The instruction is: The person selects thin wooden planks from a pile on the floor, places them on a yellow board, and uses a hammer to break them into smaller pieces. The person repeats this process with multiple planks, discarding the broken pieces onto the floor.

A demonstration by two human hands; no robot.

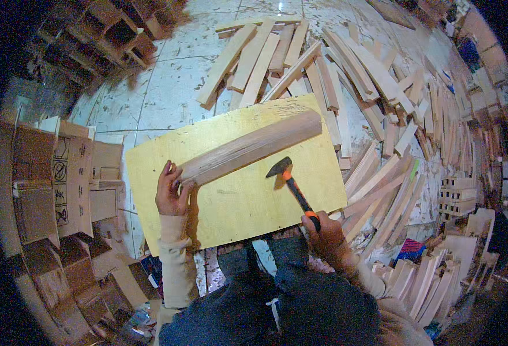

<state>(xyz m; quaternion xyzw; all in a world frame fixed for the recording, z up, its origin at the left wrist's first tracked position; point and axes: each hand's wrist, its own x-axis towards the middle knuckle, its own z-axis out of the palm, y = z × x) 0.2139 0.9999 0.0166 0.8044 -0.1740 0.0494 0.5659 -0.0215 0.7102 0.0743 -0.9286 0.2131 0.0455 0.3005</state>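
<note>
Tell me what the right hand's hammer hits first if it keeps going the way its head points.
Probably the yellow board just below the wooden plank; the hammer in the right hand hangs there, though height is unclear.

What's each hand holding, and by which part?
Left hand grips the near end of the long wooden slat lying on the yellow board. Right hand holds the hammer by its handle's end.
</note>
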